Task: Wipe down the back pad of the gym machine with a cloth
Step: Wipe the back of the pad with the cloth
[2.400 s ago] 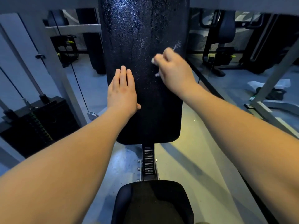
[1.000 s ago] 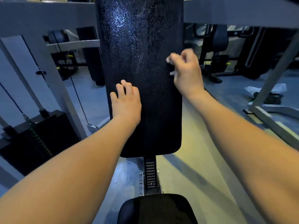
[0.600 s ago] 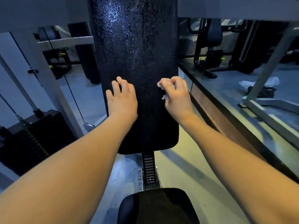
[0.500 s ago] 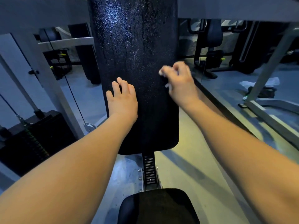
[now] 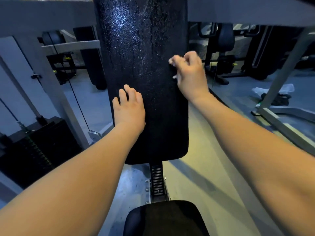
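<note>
The left hand [image 5: 129, 108] lies on the pad [image 5: 144, 48], low and left, fingers loose and holding nothing, seemingly to brace. Higher, at the pad's right edge, the right hand [image 5: 189, 74] curls round a bunched white cloth [image 5: 171, 60], pressing it on for wiping.

Both bare forearms reach forward from the bottom corners, left lower, right higher. Left hand [image 5: 129, 108] lies palm-down, fingers [image 5: 123, 96] close together and slightly bent, pressed flat against the back pad [image 5: 144, 40]. Right hand [image 5: 190, 77] is knuckles up, wrist bent, fingers curled tight round a small white cloth [image 5: 171, 61], only scraps of it showing. Right hand slightly blurred.
</note>
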### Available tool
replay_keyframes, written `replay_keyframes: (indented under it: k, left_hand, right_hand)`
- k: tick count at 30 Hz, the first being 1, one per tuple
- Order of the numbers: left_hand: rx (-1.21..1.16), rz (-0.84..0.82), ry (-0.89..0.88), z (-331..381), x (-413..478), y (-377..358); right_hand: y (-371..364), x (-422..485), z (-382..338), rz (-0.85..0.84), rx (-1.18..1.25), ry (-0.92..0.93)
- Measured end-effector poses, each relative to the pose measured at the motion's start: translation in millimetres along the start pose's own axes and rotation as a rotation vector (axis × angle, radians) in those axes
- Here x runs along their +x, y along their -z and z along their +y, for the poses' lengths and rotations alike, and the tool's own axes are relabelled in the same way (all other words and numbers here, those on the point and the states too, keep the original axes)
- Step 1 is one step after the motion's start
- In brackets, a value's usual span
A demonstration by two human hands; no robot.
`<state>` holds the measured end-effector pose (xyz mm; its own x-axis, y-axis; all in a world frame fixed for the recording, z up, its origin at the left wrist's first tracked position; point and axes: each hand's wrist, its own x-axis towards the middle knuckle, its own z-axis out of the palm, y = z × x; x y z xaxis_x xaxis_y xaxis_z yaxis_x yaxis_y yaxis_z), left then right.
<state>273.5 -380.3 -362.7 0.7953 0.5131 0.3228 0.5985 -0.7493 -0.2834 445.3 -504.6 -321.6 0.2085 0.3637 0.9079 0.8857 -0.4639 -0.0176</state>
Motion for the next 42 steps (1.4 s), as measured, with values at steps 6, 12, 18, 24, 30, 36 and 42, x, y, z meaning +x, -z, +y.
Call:
replay_keyframes:
  k: [6,12,18,24,30,36,42]
  left_hand:
    - [-0.007,-0.002,-0.006,-1.2,-1.0,0.5]
    - [-0.014,-0.014,-0.001,-1.7,-0.8,0.9]
    - [-0.022,-0.003,0.002,-2.8,-1.2,-1.7]
    - [-0.029,0.001,0.003,-5.3,-1.4,-3.5]
    - [-0.029,0.001,-0.002,-6.3,-2.2,-4.7]
    - [-0.057,-0.004,0.008,-6.0,-0.7,-5.9]
    - [-0.037,-0.004,0.007,-4.8,-2.2,-6.0]
  right_hand:
    - [-14.1,10.7,-19.3,0.02,0.047,-0.124]
    - [-4.7,10.5,-0.7,-0.197,-0.078,0.354]
    - [-21.7,24.2,-32.0,0.022,0.03,-0.124]
    - [-10.4,18.0,-23.5,-0.242,-0.036,0.419]
    - [-21.1,35.7,-39.3,0.051,0.002,-0.097]
    - [-17.6,21.0,-36.6,-0.264,-0.02,0.411]
    - [-20.9,51.7,-40.1,0.008,0.016,-0.003]
